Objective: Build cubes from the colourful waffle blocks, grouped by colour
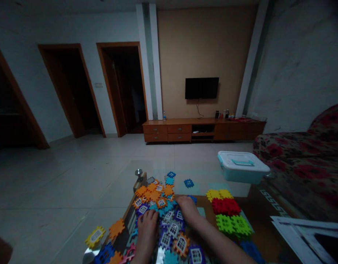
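Observation:
My left hand [148, 224] rests on a heap of interlocking plastic tiles, its fingers a little apart and bent down over the pieces. A purple window tile [143, 209] lies at its fingertips. Across the heap, my right hand [187, 208] touches the far right side, beside light blue tiles [166, 208] and another purple tile [180, 215]. Its fingers bend down out of sight, so whatever they may hold is hidden. Orange tiles [152, 192] cover the far part of the heap. Purple window tiles [173, 229] lie between my forearms.
Yellow [220, 194], red [226, 207] and green tiles [233, 224] sit in rows on the glass table at right. Behind them stands a lidded box [242, 168]. Papers [303, 234] lie near right. Loose tiles, one yellow [95, 236], lie at the left edge.

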